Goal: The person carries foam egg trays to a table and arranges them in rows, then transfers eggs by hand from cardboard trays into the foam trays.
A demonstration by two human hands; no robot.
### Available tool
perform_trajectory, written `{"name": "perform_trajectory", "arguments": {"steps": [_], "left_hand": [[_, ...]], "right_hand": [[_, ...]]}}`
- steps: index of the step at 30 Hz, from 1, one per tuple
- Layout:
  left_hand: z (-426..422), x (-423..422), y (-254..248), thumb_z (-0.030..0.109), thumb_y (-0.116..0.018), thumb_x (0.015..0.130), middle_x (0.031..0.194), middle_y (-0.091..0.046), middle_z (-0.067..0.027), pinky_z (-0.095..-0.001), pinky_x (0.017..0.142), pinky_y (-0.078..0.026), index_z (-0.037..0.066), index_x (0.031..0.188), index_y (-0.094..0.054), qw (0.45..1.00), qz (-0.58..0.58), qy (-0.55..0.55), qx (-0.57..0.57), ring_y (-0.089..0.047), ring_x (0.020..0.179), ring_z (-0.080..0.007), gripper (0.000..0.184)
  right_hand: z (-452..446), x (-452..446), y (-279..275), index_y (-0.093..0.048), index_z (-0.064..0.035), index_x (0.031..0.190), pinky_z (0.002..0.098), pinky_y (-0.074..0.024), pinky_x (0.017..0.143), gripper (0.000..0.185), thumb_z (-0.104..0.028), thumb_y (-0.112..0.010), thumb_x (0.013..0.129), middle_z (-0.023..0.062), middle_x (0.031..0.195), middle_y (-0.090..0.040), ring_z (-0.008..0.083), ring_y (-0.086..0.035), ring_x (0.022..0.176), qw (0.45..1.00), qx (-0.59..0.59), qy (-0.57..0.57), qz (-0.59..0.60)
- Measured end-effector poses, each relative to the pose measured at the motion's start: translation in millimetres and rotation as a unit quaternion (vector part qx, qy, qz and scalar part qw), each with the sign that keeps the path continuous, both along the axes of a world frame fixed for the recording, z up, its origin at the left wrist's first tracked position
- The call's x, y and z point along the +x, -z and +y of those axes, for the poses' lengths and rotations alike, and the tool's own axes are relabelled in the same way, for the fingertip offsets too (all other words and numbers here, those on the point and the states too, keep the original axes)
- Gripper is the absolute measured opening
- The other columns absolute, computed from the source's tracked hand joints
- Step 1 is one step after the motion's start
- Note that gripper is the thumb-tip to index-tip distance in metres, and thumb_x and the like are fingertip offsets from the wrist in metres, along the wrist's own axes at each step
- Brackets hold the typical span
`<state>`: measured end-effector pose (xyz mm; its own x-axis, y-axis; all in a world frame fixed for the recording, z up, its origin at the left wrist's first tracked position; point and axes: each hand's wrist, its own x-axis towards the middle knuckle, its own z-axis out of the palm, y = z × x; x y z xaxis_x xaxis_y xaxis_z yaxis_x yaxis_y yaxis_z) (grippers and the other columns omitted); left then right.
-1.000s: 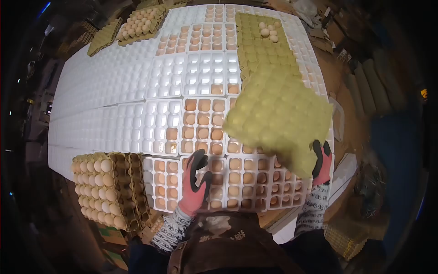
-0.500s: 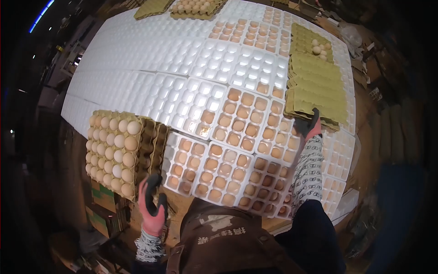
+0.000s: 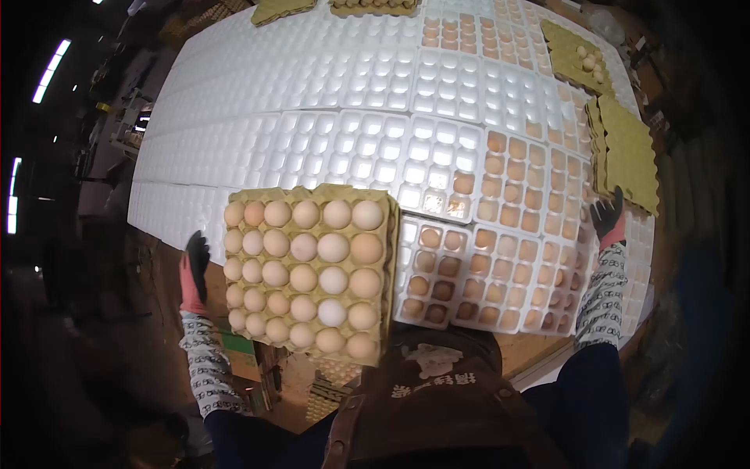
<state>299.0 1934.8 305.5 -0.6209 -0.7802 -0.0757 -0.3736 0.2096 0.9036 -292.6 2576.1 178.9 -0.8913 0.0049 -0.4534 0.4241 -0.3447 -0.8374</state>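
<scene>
To the left of a stack of egg trays [image 3: 320, 195] is my left hand [image 3: 195, 273], in a pink and black glove. Its fingers are stretched out and hold nothing; a small gap separates them from the stack. Rows of brown and pale eggs [image 3: 305, 277] fill the top tray, which faces me. My right hand [image 3: 608, 220], gloved the same way, is open at the lower left corner of a pile of empty pulp trays [image 3: 629, 152]. Whether its fingertips touch the pile I cannot tell. White plastic trays [image 3: 437, 176] lie beneath and between.
Eggs sit in the white trays [image 3: 512, 187] on the right and nearest me. A pulp tray with several loose eggs [image 3: 591, 64] lies at the far right. More pulp trays [image 3: 373, 8] stand along the far edge. Below left is a green and brown carton [image 3: 238, 344].
The view has turned left, shifting the table rightward. My left hand has gone from the egg stack's near right side to its left side. My right hand stays by the empty trays.
</scene>
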Motion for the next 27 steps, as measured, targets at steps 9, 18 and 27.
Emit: {"name": "perform_trajectory", "arguments": {"steps": [9,18,27], "left_hand": [[25,-31,124,0.029,-0.042,0.102,0.131,-0.052,-0.0070,-0.0342,0.101,-0.043,0.007,0.141,-0.040,0.837,0.055,-0.020,0.544,-0.053,0.115,-0.0180,0.045],[62,-50,134,0.029,-0.043,0.102,0.133,-0.051,-0.0074,-0.0340,0.101,-0.043,0.007,0.141,-0.039,0.840,0.061,-0.001,0.539,-0.052,0.116,-0.0177,0.045],[157,-103,99,0.028,-0.043,0.102,0.134,-0.050,-0.0078,-0.0337,0.101,-0.043,0.007,0.141,-0.039,0.829,0.099,0.062,0.547,-0.052,0.116,-0.0174,0.045]], "right_hand": [[-261,354,-4,-0.037,-0.0102,0.143,0.0356,-0.0403,0.101,0.057,-0.047,-0.039,0.100,0.0071,0.137,-0.048,0.0212,-0.048,0.121,0.882,-0.105,-0.388,-0.244],[-299,357,-23,-0.050,-0.0092,0.132,0.0336,-0.0456,0.093,0.041,-0.034,-0.043,0.101,0.0065,0.122,-0.058,0.0198,-0.054,0.111,0.871,-0.261,-0.308,-0.280],[-213,294,-23,-0.052,-0.0058,0.128,0.0330,-0.0464,0.092,0.037,-0.028,-0.045,0.099,0.0072,0.118,-0.060,0.0194,-0.056,0.107,0.875,-0.104,-0.455,-0.130]]}}
